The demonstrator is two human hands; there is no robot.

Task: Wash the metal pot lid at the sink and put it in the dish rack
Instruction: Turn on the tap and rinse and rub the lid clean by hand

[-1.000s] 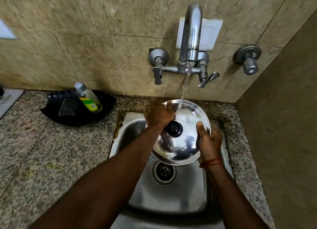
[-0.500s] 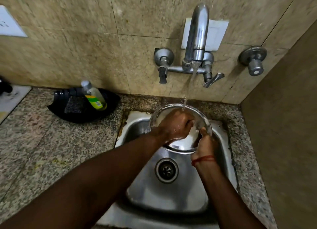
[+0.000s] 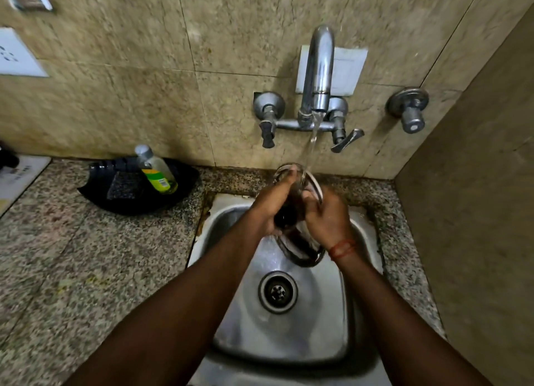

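Observation:
The metal pot lid (image 3: 303, 251) stands nearly on edge over the steel sink (image 3: 289, 336), under the running stream from the faucet (image 3: 318, 76). My left hand (image 3: 270, 205) presses against its left face near the black knob, fingers reaching up to the top rim. My right hand (image 3: 328, 216), with a red thread at the wrist, grips the lid's right side. Most of the lid is hidden between the two hands. No dish rack is in view.
A black tray (image 3: 115, 195) with a dish-soap bottle (image 3: 156, 170) sits on the granite counter (image 3: 72, 255) left of the sink. A wall valve (image 3: 409, 108) sticks out at the right. A side wall closes the right edge. The drain (image 3: 278, 291) lies below the lid.
The lid went from facing me with its knob showing, to turned over, to standing edge-on between both hands. The view shifted slightly downward.

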